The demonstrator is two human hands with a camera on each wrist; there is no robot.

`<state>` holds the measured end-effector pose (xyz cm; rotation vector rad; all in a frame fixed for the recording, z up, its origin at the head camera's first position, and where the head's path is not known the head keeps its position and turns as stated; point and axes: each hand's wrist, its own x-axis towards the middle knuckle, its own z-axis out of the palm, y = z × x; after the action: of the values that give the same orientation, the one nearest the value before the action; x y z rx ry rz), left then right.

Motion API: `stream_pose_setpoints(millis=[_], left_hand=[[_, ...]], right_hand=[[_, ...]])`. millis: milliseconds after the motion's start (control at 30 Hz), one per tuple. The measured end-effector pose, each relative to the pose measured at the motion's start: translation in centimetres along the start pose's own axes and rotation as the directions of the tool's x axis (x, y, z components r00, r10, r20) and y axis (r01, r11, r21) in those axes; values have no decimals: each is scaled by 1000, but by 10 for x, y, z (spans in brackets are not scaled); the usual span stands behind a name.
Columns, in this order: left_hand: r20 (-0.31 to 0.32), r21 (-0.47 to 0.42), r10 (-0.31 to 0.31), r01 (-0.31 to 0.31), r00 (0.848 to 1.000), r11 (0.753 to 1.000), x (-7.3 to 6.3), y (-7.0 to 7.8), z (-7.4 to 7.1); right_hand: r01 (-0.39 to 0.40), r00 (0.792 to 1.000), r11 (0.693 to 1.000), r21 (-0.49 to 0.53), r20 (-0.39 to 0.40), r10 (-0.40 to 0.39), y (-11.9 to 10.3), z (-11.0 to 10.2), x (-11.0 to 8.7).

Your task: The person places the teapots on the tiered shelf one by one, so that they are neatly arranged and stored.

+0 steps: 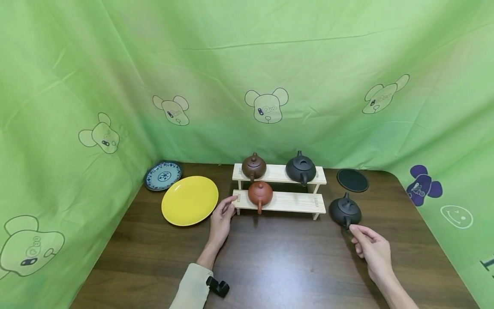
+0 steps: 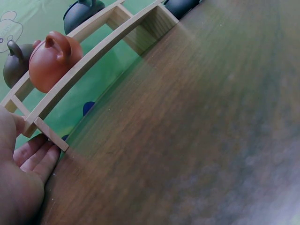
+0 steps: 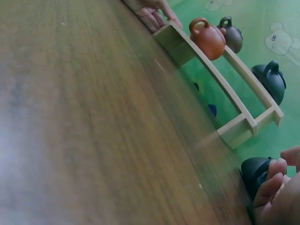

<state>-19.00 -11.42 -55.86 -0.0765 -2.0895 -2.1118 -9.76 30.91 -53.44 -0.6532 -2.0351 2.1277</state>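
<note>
My right hand (image 1: 372, 251) pinches the handle of a black teapot (image 1: 344, 210) at the right end of the wooden two-tier stand (image 1: 295, 201). That teapot sits low by the table, its spout pointing away from me. At the stand's left end, my left hand (image 1: 221, 221) holds the lower shelf, one finger on top and others beside the leg (image 2: 51, 134). An orange-red teapot (image 1: 260, 194) stands on the lower shelf close to that hand. On the upper shelf are a brown teapot (image 1: 254, 166) at left and a larger black teapot (image 1: 300, 167) at right.
Left of the stand lie a yellow plate (image 1: 190, 201) and a blue patterned plate (image 1: 164, 176). A dark round coaster (image 1: 353, 180) lies behind the right-hand teapot. Green printed cloth (image 1: 216, 86) walls the wooden table (image 1: 278, 262) at the back and sides.
</note>
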Motion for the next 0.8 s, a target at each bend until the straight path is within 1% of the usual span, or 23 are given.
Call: stream_pose_setpoints(millis=[100, 267, 333, 433, 500, 633, 700, 800], left_hand=[[6, 0, 25, -25, 1000, 1000, 0, -2, 0], [5, 0, 100, -100, 995, 995, 0, -6, -2], [7, -8, 118, -118, 993, 993, 0, -8, -2], [20, -34, 133, -132, 991, 991, 1, -14, -4], [21, -51, 119, -118, 993, 992, 3, -21, -5], [14, -66, 142, -141, 990, 988, 8, -34, -6], [18, -67, 171, -169, 985, 983, 8, -34, -6], [25, -73, 205, -202, 979, 977, 5, -27, -6]], right_hand=[[-4, 1000, 1000, -12, 20, 4, 0, -1, 3], [-19, 999, 998, -61, 48, 22, -3, 3, 7], [-23, 998, 996, -82, 60, 28, -5, 5, 8], [-22, 997, 994, -107, 77, 30, -6, 6, 10], [-20, 996, 993, -117, 85, 30, -6, 6, 11], [-23, 995, 994, -111, 95, 34, -6, 6, 14], [-24, 994, 994, -104, 101, 35, -6, 6, 15], [-20, 993, 995, -99, 111, 31, -6, 6, 16]])
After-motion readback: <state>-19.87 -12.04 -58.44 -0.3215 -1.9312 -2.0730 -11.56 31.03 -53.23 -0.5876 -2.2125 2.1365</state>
